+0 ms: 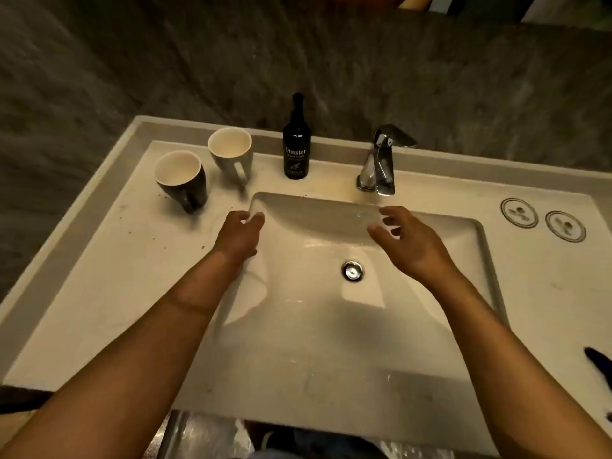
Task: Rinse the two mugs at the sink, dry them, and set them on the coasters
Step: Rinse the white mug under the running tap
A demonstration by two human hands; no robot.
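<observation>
Two mugs stand upright on the counter left of the sink basin (457,226): a dark mug (181,180) with a pale inside, and behind it a grey-white mug (231,154). Two round patterned coasters (518,212) (565,225) lie on the counter at the far right. My left hand (239,236) hovers over the basin's left rim, fingers loosely curled, holding nothing, a short way from the dark mug. My right hand (407,243) is over the basin below the faucet (381,164), fingers spread and empty. No water is running.
A black pump bottle (296,150) stands behind the basin between the mugs and the faucet. The drain (352,270) sits mid-basin. A dark object (596,359) lies at the right edge. A grey stone wall (132,77) backs the counter.
</observation>
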